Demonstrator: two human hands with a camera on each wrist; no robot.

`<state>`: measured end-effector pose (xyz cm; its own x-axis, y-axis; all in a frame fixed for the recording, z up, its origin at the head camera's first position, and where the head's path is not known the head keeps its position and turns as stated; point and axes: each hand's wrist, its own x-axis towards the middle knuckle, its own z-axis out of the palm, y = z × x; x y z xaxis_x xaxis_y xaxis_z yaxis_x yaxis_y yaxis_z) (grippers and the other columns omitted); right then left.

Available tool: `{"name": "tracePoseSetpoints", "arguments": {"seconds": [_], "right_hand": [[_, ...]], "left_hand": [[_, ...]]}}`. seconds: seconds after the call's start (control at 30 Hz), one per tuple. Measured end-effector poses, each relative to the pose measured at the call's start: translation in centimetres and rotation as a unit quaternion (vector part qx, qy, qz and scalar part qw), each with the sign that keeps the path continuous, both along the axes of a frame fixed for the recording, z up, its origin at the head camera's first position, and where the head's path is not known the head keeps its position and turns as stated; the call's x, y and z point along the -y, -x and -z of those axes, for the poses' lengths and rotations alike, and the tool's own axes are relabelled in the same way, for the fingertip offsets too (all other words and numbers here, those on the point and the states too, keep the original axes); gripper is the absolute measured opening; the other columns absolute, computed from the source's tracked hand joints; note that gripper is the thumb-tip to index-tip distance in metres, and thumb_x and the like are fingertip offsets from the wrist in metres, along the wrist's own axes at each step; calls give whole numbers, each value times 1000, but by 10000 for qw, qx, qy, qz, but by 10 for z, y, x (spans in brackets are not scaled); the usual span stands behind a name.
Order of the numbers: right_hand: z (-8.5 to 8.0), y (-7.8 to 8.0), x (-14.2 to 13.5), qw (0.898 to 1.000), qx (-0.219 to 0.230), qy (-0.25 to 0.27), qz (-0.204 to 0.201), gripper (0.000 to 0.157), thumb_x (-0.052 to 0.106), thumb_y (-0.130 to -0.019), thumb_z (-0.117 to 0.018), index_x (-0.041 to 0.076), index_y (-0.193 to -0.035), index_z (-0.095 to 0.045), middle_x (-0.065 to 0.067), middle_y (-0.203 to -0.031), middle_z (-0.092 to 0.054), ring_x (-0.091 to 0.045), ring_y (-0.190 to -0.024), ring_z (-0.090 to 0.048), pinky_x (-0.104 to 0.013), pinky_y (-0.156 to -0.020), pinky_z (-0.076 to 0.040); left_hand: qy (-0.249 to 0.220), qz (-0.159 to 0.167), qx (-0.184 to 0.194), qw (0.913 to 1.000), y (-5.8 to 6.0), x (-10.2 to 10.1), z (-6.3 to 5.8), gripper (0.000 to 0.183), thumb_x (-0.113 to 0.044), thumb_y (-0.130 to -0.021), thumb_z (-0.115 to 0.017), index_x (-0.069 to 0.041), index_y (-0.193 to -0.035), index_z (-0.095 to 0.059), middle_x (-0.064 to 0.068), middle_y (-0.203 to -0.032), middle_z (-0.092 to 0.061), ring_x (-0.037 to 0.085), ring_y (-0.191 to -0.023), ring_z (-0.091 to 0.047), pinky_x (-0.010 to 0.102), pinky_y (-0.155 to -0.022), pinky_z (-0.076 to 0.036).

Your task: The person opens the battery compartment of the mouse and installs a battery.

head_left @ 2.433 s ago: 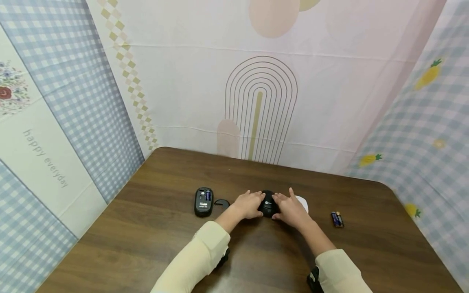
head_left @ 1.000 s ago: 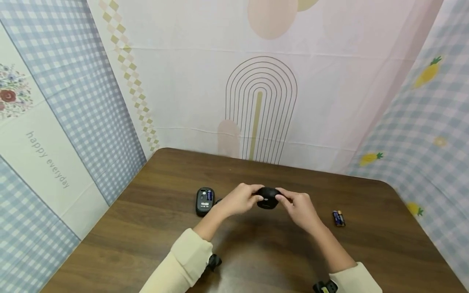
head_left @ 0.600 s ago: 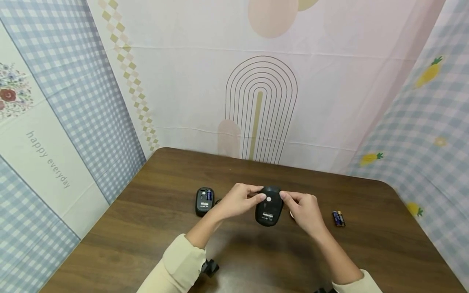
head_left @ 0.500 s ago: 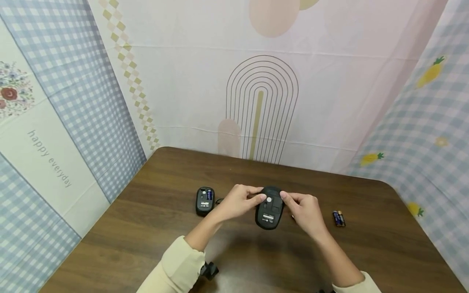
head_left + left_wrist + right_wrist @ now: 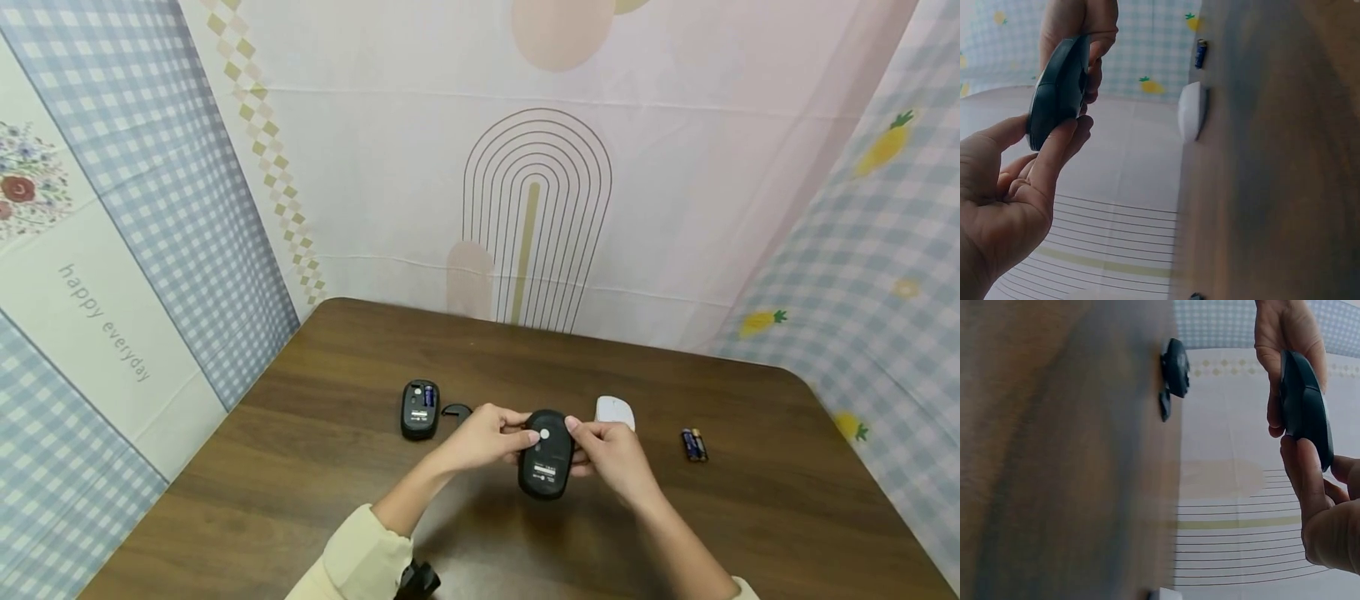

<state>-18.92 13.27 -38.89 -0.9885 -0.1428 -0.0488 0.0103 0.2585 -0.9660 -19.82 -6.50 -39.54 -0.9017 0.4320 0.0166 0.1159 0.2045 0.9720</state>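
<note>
Between both hands, above the table, is a black computer mouse (image 5: pixel 546 457) with its underside toward the head camera. A white round spot and a pale label show on that underside. My left hand (image 5: pixel 480 437) pinches its left edge, thumb on the underside and fingers behind. From the other side my right hand (image 5: pixel 611 454) pinches the right edge in the same way. Both wrist views show the held mouse (image 5: pixel 1059 90) edge-on, clear of the tabletop, with fingers against its curved top.
Left on the brown table (image 5: pixel 300 500) lies another black mouse (image 5: pixel 420 410), underside up, a battery in its open compartment. A black cover piece (image 5: pixel 457 412) lies beside it. A white mouse (image 5: pixel 615 412) sits behind my right hand; two batteries (image 5: pixel 694 445) lie farther right.
Both hands picked the black mouse up off the table and turned its underside toward the head camera. Since half a second ago they have lowered it slightly toward me, uncovering the white mouse.
</note>
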Motion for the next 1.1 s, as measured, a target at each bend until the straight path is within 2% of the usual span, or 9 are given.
{"name": "tracePoseSetpoints", "arguments": {"seconds": [0.1,0.2,0.33,0.47,0.6,0.8,1.03,1.1], "right_hand": [[4,-1,0,10000,-39,52,-61,32,15,-94,-55,-16,-100,-63,-18,-75,-66,-21,-65,-66,-36,-59,-57],[6,-1,1,9997,-158,-19,-181,31,11,-91,-60,-13,-110,-60,-23,-91,-66,-25,-73,-67,-38,-63,-56],[5,-1,1,9960,-479,-693,-294,46,14,-82,-71,-9,-118,-58,-24,-107,-62,-23,-84,-65,-30,-68,-56],[3,-1,2,9924,-525,-1077,-285,53,18,-77,-76,-10,-118,-57,-24,-107,-62,-22,-87,-65,-26,-69,-55],[3,0,4,9932,-408,-1066,-238,52,15,-77,-76,-12,-117,-57,-25,-106,-62,-22,-83,-66,-26,-68,-55],[4,1,6,9954,-287,-871,-283,49,11,-80,-73,-15,-118,-54,-27,-103,-62,-24,-74,-68,-29,-66,-56],[6,7,6,9992,0,-156,-379,35,8,-86,-66,-15,-111,-59,-25,-91,-66,-30,-73,-67,-35,-65,-57],[6,8,5,9990,56,-170,-397,34,9,-86,-66,-15,-109,-60,-24,-90,-66,-29,-73,-67,-36,-65,-57]], "left_hand": [[-95,-20,140,9999,0,-1,5,36,-10,-88,-64,6,-119,-58,14,-94,-68,20,-72,-68,38,-67,-57],[-109,-81,127,9998,-1,-1,7,35,-10,-87,-63,7,-117,-59,14,-93,-68,19,-73,-68,34,-64,-57],[-96,-129,101,9998,-1,0,7,34,-10,-87,-63,7,-117,-59,14,-91,-69,19,-71,-68,34,-63,-57],[-174,-100,197,9996,0,0,8,34,-9,-88,-62,8,-117,-59,15,-92,-68,21,-73,-68,38,-65,-56],[-196,-102,218,9995,0,0,8,34,-9,-88,-62,8,-117,-59,15,-92,-68,22,-74,-68,40,-66,-56],[-278,-80,272,9992,0,1,9,33,-8,-88,-62,9,-117,-59,16,-93,-68,23,-76,-68,33,-64,-57],[-304,-8,218,9993,1,0,10,29,-6,-88,-61,9,-112,-61,17,-92,-68,23,-75,-68,30,-62,-57],[-314,7,238,9992,0,0,11,28,-6,-88,-61,9,-111,-62,17,-92,-68,23,-75,-68,32,-63,-57]]}}
